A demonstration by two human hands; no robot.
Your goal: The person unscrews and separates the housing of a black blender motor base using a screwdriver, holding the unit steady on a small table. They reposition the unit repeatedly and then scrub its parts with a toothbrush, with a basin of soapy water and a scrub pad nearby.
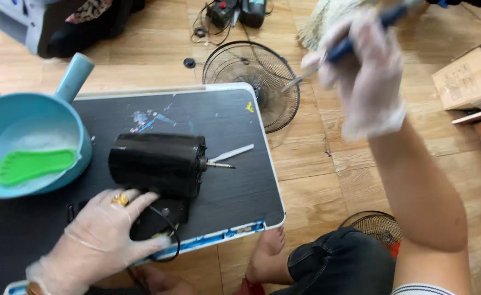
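Observation:
A black fan motor housing (156,163) lies on its side on a dark tabletop (235,191), its thin shaft pointing right. My left hand (101,240), in a clear glove with a gold ring, rests on the motor's black base and cable at the table's near edge. My right hand (363,71), also gloved, is raised above the floor to the right, gripping a blue-handled screwdriver (339,52) whose metal tip points down-left. A small white stick (230,153) lies on the table beside the shaft.
A blue scoop-shaped basin (60,117) holding a green foot-shaped brush (33,165) sits at the table's left. A wire fan grille (254,76) lies on the wooden floor behind the table, another by my knee (377,225). A cardboard box (464,79) stands far right.

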